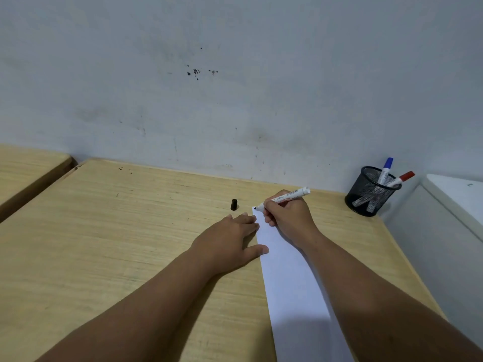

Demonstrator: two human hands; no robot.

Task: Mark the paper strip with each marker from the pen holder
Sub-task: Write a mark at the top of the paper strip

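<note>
Marker (285,197) pinched in right hand (287,218), tip at strip (290,278) far corner; left hand (230,244) spread flat on strip edge; light, short stroke is advised

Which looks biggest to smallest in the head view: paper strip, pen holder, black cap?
1. paper strip, though it runs close to the camera
2. pen holder
3. black cap

Desk (104,244): strip (292,283), cap (234,204), holder (371,192).
</note>
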